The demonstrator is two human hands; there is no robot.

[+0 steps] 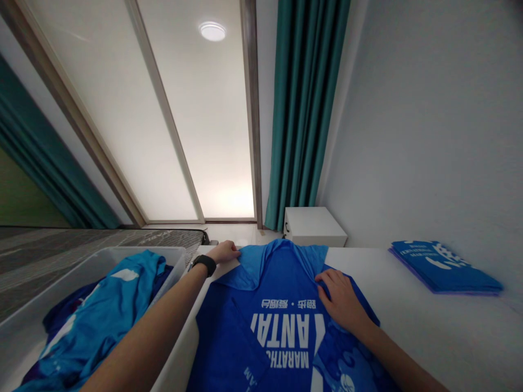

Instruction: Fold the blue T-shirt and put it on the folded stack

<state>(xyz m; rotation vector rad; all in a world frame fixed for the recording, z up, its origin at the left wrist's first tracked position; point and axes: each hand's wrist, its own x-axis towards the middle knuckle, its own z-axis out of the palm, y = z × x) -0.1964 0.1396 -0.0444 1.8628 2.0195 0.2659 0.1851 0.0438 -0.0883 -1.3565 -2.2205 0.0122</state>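
Blue shirt (pixel 281 324) spread on white surface (pixel 408 337). Left hand (pixel 224 252) pinches far-left edge; right hand (pixel 340 298) lies on it, grip unclear. Probably straightening; next move likely wants edges evened.

Room between right hand (pixel 338 298) and folded garments (pixel 445 269), plastic bin (pixel 175 261) obstructing left side, wall (pixel 433 120) at right

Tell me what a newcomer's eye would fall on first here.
First, the blue shirt with upside-down white lettering, spread at bottom centre, left hand at its far edge, right hand on its right side. Then the tall teal curtain beyond it, and the folded garments on the white table at far right.
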